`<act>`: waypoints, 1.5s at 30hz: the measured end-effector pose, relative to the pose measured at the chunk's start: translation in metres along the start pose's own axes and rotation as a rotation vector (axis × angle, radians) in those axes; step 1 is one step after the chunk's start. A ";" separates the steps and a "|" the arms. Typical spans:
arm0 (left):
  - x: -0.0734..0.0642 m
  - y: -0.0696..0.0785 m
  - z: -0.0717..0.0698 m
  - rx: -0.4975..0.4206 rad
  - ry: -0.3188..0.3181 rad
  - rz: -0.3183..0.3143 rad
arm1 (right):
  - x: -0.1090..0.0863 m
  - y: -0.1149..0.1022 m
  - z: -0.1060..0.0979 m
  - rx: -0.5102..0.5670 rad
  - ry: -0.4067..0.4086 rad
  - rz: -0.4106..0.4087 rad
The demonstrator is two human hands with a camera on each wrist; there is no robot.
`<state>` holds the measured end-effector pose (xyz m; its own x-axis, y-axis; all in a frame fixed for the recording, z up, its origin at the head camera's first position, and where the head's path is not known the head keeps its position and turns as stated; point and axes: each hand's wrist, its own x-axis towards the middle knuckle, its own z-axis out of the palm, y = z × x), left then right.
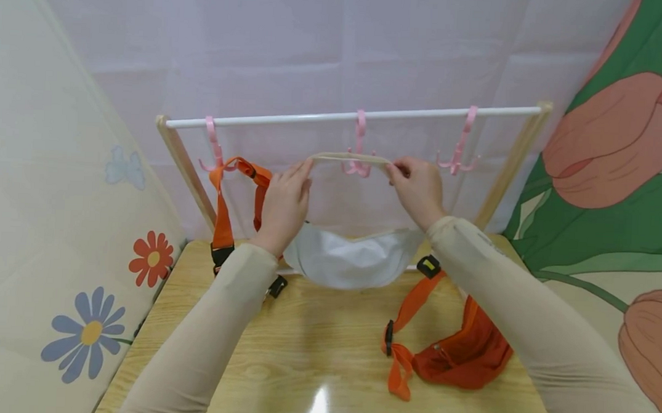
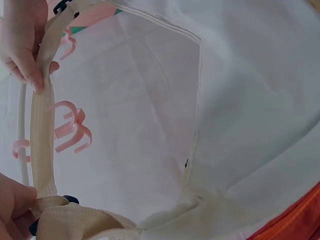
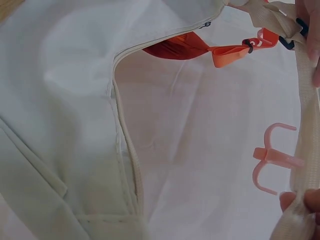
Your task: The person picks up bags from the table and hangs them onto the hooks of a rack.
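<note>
A white waist bag (image 1: pixel 356 257) hangs by its beige strap (image 1: pixel 350 157) between my two hands. My left hand (image 1: pixel 285 204) pinches the strap's left end, close to a dark buckle (image 2: pixel 71 199) in the left wrist view. The fingers and thumb of my right hand (image 1: pixel 417 189) pinch the other end. The strap is held up in a shallow arch, overlapping the middle pink hook (image 1: pixel 359 143) in the head view. Both wrist views show the hook's prongs beside the strap, and a zipper (image 3: pixel 131 165) runs along the bag's upper edge.
A white rod (image 1: pixel 290 118) on wooden posts carries several pink hooks. From the left hook (image 1: pixel 212 143) hangs an orange strap (image 1: pixel 222 217) with black buckles. A red-orange waist bag (image 1: pixel 463 354) lies on the wooden table (image 1: pixel 302 365) at right, its strap spread leftward.
</note>
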<state>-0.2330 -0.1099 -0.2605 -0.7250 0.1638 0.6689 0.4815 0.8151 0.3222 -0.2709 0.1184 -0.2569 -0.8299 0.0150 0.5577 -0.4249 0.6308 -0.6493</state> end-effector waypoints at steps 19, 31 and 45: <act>0.008 0.004 0.007 0.038 -0.102 -0.094 | 0.000 0.003 -0.001 -0.040 -0.020 0.002; 0.003 0.004 0.009 0.015 -0.183 -0.116 | -0.004 0.009 0.002 -0.064 -0.030 -0.003; -0.017 0.001 0.016 -0.125 -0.291 -0.056 | -0.020 0.020 0.000 0.060 -0.205 0.060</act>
<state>-0.2278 -0.1027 -0.2820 -0.8538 0.2878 0.4338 0.4807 0.7556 0.4449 -0.2627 0.1306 -0.2811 -0.9080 -0.1107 0.4040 -0.3879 0.5864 -0.7111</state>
